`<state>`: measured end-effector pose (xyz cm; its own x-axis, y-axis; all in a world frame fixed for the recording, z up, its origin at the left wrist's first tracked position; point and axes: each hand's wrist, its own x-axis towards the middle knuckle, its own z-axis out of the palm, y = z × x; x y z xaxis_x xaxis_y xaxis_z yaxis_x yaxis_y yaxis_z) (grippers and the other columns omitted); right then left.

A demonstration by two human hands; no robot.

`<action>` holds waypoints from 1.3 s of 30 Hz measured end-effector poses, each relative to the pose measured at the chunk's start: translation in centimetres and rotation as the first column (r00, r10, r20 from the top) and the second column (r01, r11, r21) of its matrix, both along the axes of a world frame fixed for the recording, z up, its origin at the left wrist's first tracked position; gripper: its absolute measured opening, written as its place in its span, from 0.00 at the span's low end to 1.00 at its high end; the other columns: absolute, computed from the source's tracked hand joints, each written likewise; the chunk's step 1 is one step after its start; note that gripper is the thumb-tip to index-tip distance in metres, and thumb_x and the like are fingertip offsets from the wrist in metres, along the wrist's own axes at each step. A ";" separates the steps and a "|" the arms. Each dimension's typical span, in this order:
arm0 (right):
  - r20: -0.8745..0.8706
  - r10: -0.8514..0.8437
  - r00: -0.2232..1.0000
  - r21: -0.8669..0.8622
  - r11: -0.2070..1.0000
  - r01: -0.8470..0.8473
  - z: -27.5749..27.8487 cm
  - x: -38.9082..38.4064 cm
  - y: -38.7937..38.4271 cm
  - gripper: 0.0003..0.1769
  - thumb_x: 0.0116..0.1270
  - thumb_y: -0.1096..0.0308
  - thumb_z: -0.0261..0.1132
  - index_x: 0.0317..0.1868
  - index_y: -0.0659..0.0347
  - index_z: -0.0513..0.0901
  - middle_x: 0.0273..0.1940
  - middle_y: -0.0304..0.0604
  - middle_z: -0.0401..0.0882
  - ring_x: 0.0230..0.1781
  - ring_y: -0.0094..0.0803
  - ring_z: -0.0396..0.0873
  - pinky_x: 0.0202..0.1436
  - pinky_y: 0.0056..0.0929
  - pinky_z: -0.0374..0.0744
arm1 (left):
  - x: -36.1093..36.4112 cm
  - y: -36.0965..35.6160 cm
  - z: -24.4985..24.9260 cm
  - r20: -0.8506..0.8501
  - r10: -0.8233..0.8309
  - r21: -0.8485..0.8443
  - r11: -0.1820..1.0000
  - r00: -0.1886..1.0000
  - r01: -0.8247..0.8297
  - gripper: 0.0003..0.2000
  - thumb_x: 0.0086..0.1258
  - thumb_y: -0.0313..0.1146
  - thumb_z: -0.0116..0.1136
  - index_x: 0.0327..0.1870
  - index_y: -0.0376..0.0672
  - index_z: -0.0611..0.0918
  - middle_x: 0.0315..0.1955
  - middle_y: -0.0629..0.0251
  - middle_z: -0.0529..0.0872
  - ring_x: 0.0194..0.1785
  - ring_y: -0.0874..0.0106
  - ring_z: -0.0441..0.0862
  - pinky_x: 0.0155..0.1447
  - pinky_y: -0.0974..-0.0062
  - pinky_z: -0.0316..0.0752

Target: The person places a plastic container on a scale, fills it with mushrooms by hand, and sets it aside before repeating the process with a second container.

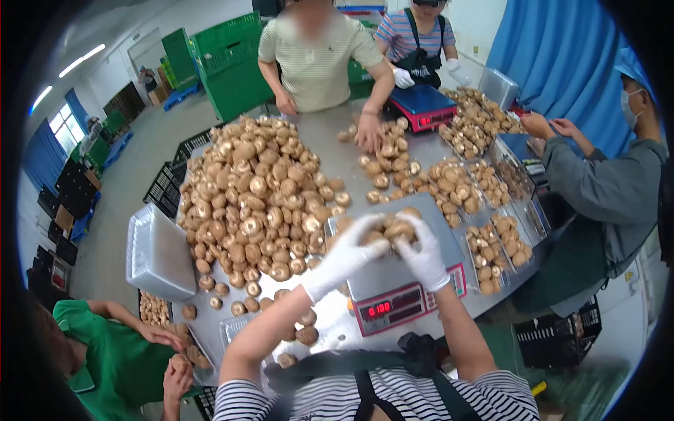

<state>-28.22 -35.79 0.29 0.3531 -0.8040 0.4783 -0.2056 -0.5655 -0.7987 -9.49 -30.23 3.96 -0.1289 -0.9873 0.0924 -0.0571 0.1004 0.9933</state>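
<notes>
My left hand (345,258) and my right hand (424,257), both in white gloves, curl around brown shiitake mushrooms (394,230). They are above the grey plate (439,235) of a digital scale. A clear tray (331,228), largely hidden by my hands, appears to sit on the plate with mushrooms in it. The scale's red-and-white front panel (393,309) faces me with lit red digits. How many mushrooms each hand grips is hidden by the gloves.
A large mushroom heap (256,189) covers the table's left side. Stacked clear trays (160,249) stand beside it. Filled mushroom trays (486,256) lie right of the scale. Co-workers stand around the table; one person's hand (370,132) reaches into mushrooms near a second scale (423,107).
</notes>
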 end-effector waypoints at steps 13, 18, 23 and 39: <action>0.388 -0.418 0.821 0.639 0.764 0.087 -4.1 -7.1 -1.5 0.18 0.72 0.59 0.65 0.57 0.55 0.74 0.49 0.39 0.80 0.41 0.26 0.81 0.42 0.26 0.81 | 7.8 -1.6 -8.1 0.632 0.377 -0.416 0.902 0.677 -0.114 0.32 0.70 0.48 0.57 0.72 0.43 0.68 0.71 0.46 0.65 0.74 0.53 0.62 0.76 0.61 0.56; -0.120 -0.465 0.877 -0.218 0.874 0.433 -6.5 -4.8 -3.9 0.24 0.67 0.65 0.67 0.61 0.61 0.72 0.55 0.52 0.74 0.55 0.43 0.76 0.60 0.37 0.74 | 5.4 -3.6 -10.2 0.671 0.368 -0.465 0.885 0.644 -0.022 0.29 0.70 0.45 0.57 0.70 0.42 0.70 0.68 0.43 0.69 0.71 0.48 0.65 0.74 0.60 0.60; -0.036 -0.419 0.907 -0.243 0.884 0.398 -7.1 -4.7 -3.9 0.24 0.68 0.67 0.64 0.62 0.63 0.72 0.54 0.55 0.74 0.58 0.46 0.73 0.64 0.39 0.71 | 6.0 -3.6 -10.8 0.629 0.348 -0.446 0.894 0.695 -0.044 0.27 0.72 0.41 0.56 0.69 0.41 0.69 0.67 0.45 0.70 0.72 0.51 0.65 0.75 0.62 0.58; 0.128 -0.390 0.912 0.137 0.918 0.373 -3.2 -8.8 0.3 0.20 0.78 0.65 0.52 0.65 0.64 0.70 0.62 0.46 0.72 0.63 0.32 0.70 0.68 0.30 0.66 | 9.5 0.6 -7.8 0.127 0.465 -0.230 0.873 0.876 -0.430 0.22 0.78 0.40 0.52 0.65 0.33 0.72 0.60 0.55 0.78 0.63 0.69 0.74 0.68 0.72 0.68</action>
